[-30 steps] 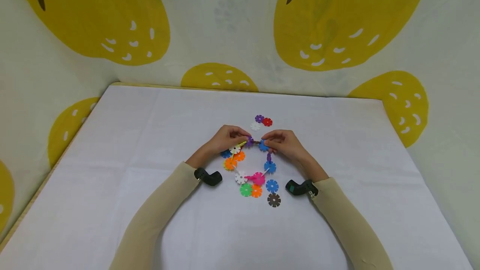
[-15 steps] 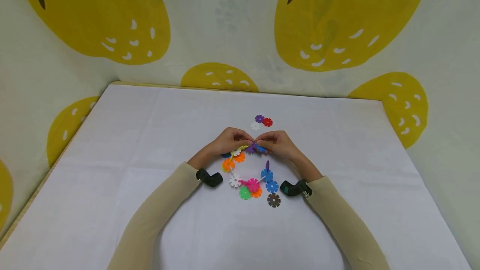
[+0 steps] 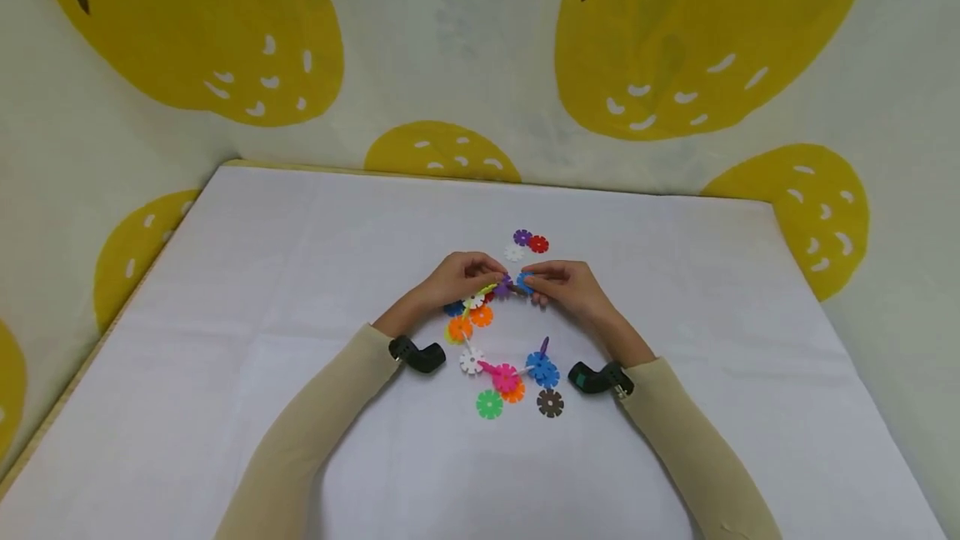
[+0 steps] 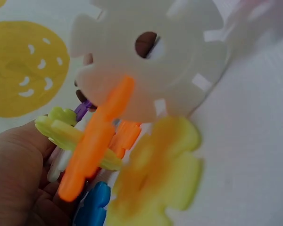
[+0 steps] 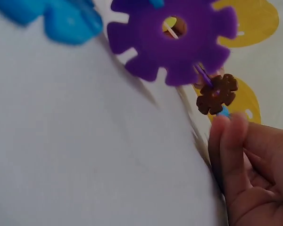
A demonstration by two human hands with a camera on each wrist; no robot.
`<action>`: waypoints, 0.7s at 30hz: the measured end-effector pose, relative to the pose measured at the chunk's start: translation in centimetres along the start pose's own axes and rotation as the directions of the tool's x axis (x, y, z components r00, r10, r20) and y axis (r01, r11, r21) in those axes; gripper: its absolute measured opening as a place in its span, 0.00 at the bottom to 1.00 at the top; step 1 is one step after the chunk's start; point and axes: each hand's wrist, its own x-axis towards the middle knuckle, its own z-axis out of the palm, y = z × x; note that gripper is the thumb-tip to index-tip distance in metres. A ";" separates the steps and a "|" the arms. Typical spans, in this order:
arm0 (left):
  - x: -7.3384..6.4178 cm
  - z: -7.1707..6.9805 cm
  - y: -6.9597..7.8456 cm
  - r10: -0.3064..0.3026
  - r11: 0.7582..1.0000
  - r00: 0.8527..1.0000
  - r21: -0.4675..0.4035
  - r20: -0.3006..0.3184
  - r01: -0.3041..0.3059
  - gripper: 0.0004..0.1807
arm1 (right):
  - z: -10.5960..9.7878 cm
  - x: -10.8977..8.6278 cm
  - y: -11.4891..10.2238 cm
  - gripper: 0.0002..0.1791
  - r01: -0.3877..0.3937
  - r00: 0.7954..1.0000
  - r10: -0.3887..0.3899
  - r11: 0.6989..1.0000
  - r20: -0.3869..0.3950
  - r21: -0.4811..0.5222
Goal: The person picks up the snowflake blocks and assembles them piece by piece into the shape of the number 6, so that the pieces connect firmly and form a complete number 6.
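Over the white-covered bench, just right of the frame's centre, the person's left hand has its grip pinching a purple notched plastic disc. Opposite, the right hand pinches a blue notched plastic disc between thumb and fingers. A brown notched plastic disc sits edge-on between those two.

From the left hand a chain of coloured discs bends down through orange and white to a pink notched disc, then rightward to an upright purple disc, apart from the right hand. Lower, a flat green notched disc lies near the pink one.
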 end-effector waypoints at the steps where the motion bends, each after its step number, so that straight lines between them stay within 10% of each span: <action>1: -0.1 -0.1 0.0 -0.007 1.000 1.000 0.002 -0.008 0.007 0.12 | -0.1 -0.1 -0.1 0.17 -0.007 1.000 0.007 1.000 0.006 0.014; 21: -0.2 -0.7 -0.3 -0.001 0.999 0.998 -0.040 -0.069 -0.002 0.13 | -0.7 -0.6 -0.2 0.14 -0.150 0.983 0.131 0.977 0.129 0.153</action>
